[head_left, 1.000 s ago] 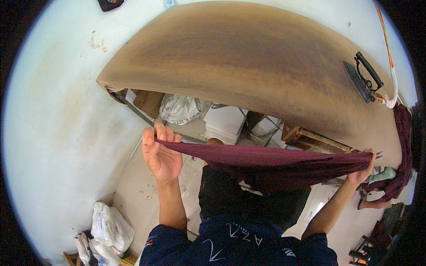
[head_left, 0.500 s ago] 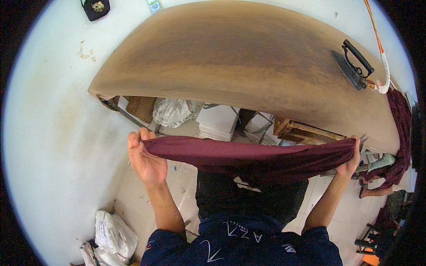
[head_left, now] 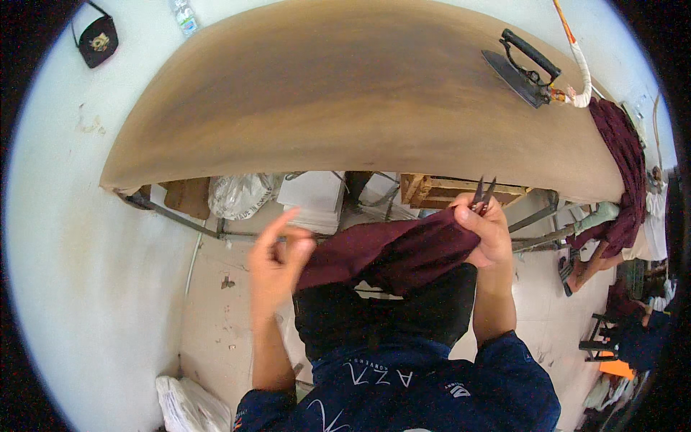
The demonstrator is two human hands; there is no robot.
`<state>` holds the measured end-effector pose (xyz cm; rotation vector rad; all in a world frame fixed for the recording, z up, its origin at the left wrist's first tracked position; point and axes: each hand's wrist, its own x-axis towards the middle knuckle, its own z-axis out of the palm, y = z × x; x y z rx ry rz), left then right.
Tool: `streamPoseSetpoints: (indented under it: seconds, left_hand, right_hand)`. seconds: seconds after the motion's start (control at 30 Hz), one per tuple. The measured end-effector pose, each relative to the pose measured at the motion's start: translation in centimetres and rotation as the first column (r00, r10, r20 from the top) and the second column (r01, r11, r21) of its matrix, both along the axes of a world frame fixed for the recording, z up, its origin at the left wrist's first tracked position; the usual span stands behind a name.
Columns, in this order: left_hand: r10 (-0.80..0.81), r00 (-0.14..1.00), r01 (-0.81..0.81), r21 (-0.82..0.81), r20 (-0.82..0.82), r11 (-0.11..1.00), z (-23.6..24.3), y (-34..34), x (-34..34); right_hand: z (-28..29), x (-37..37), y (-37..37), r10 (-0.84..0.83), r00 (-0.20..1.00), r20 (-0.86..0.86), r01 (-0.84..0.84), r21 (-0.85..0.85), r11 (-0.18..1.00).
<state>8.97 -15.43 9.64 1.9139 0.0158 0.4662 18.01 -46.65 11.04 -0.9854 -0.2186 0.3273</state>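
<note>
My right hand (head_left: 486, 232), fingers closed, holds a bunched end of maroon cloth (head_left: 380, 252) along with small dark snips (head_left: 485, 193), blades pointing up. The cloth sags leftward across my front to my left hand (head_left: 281, 255), which is smeared by motion, index finger raised and the other fingers curled near the cloth; whether it grips cannot be told. Beyond both hands is a wide padded board (head_left: 345, 86) with a scorched tan cover. A black iron (head_left: 522, 75) rests at its right, with a wrapped cord rising from it.
Maroon fabric (head_left: 612, 137) drapes over the board's right end, near a person's sandalled foot (head_left: 572, 277); another person (head_left: 640, 331) is lower right. Paper stacks (head_left: 309, 194), plastic bags and a wooden crate (head_left: 425, 189) lie beneath the board. A bottle (head_left: 183, 16) and black pouch (head_left: 97, 43) are upper left.
Both hands have come closer together, so the stretched cloth now sags and bunches. My left hand moved right and raised its index finger; my right moved left and up, snips now plainly showing.
</note>
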Motion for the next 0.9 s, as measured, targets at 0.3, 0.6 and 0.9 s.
streamPoseSetpoints:
  seconds: [0.3, 0.6, 0.9]
  left_hand:
    - [-0.307, 0.944, 0.328, -0.241, 0.121, 0.914, -0.6, -9.1, 2.5]
    - [-0.141, 0.971, 0.239, -0.846, 0.195, 0.477, 4.2, -4.7, 1.9]
    - [0.099, 0.945, 0.233, -0.855, 0.312, 0.463, 5.7, 2.2, -0.9]
  right_hand:
    - [2.3, -0.7, 3.0, 0.123, 0.98, 0.159, -0.082, -0.244, 0.966]
    - [-2.3, 0.2, 6.7, 0.102, 0.723, 0.684, 0.416, -0.549, 0.725]
    - [-12.0, 1.2, 11.6, 0.016, 0.811, 0.584, 0.449, -0.64, 0.624]
